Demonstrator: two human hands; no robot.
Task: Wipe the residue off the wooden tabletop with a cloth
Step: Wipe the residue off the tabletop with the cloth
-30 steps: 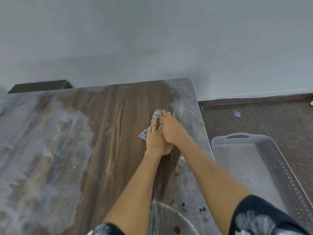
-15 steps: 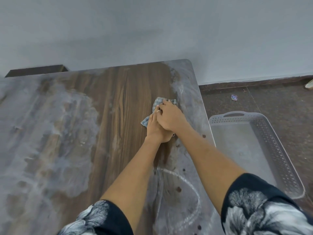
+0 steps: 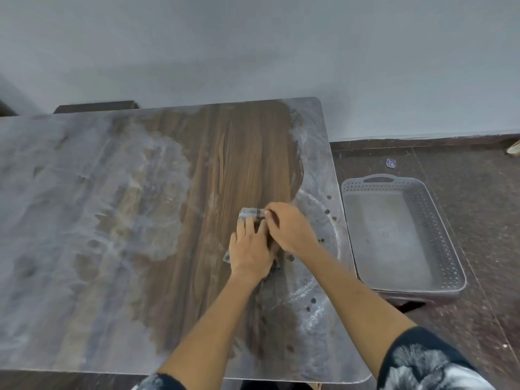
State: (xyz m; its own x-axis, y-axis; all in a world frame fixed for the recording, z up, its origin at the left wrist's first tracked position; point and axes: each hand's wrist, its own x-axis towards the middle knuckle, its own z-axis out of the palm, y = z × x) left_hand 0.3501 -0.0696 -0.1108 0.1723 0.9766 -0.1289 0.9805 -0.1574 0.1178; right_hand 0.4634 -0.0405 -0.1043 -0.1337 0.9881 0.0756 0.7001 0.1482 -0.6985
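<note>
Cloth [image 3: 251,213]: on bench [image 3: 84,249], mid-right, near basket [image 3: 394,237]. Left hand [image 3: 249,249] presses it flat, fingers straight; right hand [image 3: 289,228] pinches its edge. Advice: firm overlapping strokes toward residue [image 3: 92,198].

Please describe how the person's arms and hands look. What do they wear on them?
Both forearms are bare from the elbow down, and neither the left hand nor the right hand wears a glove; no ring or watch shows. Short dark sleeves with a pale grey-white, brushed-looking print cover the upper arms.
</note>
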